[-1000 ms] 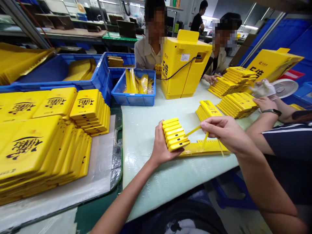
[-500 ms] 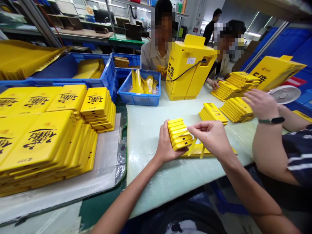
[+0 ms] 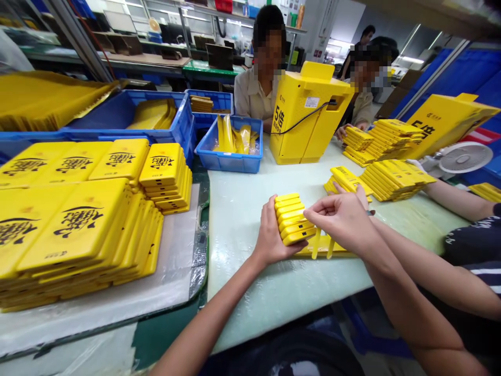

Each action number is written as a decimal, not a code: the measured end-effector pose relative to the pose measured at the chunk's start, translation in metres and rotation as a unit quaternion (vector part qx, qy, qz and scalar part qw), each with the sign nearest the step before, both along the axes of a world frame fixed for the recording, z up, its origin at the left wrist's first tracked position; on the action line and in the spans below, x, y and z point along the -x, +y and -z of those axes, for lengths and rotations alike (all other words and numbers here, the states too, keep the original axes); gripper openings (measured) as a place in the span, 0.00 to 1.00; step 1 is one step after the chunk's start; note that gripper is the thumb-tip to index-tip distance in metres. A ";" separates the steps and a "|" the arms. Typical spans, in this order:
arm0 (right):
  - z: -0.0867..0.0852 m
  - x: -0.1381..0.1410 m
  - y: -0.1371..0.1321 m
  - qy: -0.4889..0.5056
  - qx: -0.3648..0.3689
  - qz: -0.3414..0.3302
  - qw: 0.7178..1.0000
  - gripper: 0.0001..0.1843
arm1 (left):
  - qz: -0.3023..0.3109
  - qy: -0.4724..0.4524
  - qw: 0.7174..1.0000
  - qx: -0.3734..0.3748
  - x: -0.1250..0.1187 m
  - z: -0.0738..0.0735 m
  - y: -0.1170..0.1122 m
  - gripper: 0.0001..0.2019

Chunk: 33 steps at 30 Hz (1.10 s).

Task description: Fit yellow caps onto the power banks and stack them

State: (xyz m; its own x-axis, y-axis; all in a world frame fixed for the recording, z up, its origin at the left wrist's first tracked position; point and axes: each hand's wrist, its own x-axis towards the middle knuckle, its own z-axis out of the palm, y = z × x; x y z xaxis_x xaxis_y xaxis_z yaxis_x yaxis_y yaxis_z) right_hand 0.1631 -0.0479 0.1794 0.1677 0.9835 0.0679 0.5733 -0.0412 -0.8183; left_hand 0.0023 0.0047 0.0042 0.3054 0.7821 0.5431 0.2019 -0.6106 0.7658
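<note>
My left hand (image 3: pixel 270 237) is wrapped round a short stack of yellow power banks (image 3: pixel 290 215), their narrow ends facing up and toward me. Dark port openings show on the lower ones. My right hand (image 3: pixel 346 222) is closed in a pinch at the right edge of that stack, thumb and forefinger touching it. Thin yellow strips (image 3: pixel 315 245) hang below the right fingers, which seem to grip them. Whatever lies right between the fingertips is too small to make out. Under the right hand, a flat yellow piece (image 3: pixel 303 254) rests on the table.
At left stand big piles of printed yellow power banks (image 3: pixel 74 224). Ahead are a blue bin (image 3: pixel 230 162) of yellow parts and a tall yellow box (image 3: pixel 309 120) with a cable. A co-worker's hand (image 3: pixel 362 196) touches a small stack (image 3: pixel 344 177) behind my right hand. A white fan (image 3: pixel 464 155) stands right.
The co-worker's arm at right has come down and forward, its hand now at the small stack behind mine. My hands keep nearly the same pose; the view has shifted slightly.
</note>
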 end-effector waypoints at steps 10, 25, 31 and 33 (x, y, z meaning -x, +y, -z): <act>-0.025 -0.030 0.002 -0.198 0.028 -0.052 0.978 0.14 | -0.006 0.009 1.000 -0.016 0.000 0.001 0.000 0.73; -0.012 -0.005 -0.013 0.149 0.006 0.069 0.986 0.12 | -0.004 0.007 1.000 -0.019 -0.002 0.002 0.001 0.74; -0.003 0.003 -0.011 0.139 0.019 0.061 0.988 0.09 | -0.002 -0.002 1.000 -0.014 -0.002 0.003 0.001 0.73; 0.000 0.002 -0.009 0.104 0.014 0.058 0.993 0.09 | -0.002 -0.002 1.000 -0.012 -0.002 0.003 0.001 0.73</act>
